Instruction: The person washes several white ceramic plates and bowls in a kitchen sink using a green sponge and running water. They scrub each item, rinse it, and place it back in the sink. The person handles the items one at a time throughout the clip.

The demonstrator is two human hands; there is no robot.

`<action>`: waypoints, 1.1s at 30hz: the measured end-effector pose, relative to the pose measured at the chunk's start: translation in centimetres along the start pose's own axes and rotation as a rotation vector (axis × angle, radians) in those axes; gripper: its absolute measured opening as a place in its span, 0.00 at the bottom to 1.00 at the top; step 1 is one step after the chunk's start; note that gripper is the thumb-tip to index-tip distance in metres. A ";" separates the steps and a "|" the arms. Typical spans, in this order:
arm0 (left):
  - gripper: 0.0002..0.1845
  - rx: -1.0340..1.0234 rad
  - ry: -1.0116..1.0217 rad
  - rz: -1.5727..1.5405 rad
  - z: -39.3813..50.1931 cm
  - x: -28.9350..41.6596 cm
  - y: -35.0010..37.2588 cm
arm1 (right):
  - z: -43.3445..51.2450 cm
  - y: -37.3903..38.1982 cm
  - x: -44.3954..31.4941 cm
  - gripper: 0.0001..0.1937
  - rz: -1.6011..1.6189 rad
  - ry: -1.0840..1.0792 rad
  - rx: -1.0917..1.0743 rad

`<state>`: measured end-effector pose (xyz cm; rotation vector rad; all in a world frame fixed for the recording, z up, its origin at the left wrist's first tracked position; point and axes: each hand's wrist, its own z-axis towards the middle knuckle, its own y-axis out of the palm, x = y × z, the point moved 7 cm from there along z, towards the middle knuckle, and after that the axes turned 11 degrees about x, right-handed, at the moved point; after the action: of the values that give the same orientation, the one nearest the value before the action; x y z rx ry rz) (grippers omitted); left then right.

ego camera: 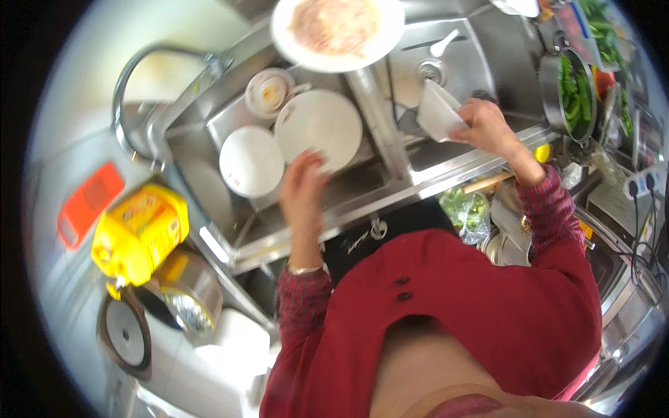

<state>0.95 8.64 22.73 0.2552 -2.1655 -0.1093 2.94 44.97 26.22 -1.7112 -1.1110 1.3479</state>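
My right hand [483, 125] grips the rim of a white bowl [439, 112], tilted on its side over the right sink basin. My left hand [304, 185] is blurred, its fingers near the lower edge of a large white plate [319, 125] in the left basin; it seems to hold nothing, and whether it touches the plate cannot be told. Beside that plate lie a smaller white dish [252, 161] and a small bowl [269, 94] with a yellowish thing in it. A white spoon [444, 43] lies in the right basin near the drain [431, 72].
A plate of pale pink food [337, 26] sits across the top of the sink divider [373, 115]. The faucet [125, 78] arches at the left. A yellow jug [141, 232] and a red-orange grater-like tool [90, 205] stand left; a pot of green vegetables [572, 94] is at right.
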 end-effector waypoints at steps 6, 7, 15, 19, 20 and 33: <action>0.31 0.305 0.004 -0.396 2.5 0.6 -1.0 | 3.1 8.6 -26.4 0.19 0.475 -0.495 0.269; 0.31 0.334 -0.060 -0.452 4.7 0.7 -3.9 | 3.8 10.9 -28.4 0.19 0.423 -0.606 0.268; 0.32 0.001 -0.129 0.309 11.9 1.7 -15.7 | 9.6 20.3 -31.9 0.20 -0.032 -1.184 0.327; 0.31 0.287 0.145 -0.002 13.1 1.9 -15.7 | 11.0 24.8 -34.4 0.25 0.379 -0.239 0.028; 0.31 0.326 0.219 -0.119 13.0 1.7 -16.1 | 11.0 24.2 -34.7 0.22 0.517 -0.258 0.071; 0.27 0.369 -0.030 -0.125 14.7 -2.1 -17.9 | 11.0 30.2 -34.3 0.16 0.452 -0.105 -0.038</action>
<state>-7.37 -8.63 9.54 0.6032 -2.1880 0.2194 -4.82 1.53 10.15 -2.0199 -0.8341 1.7132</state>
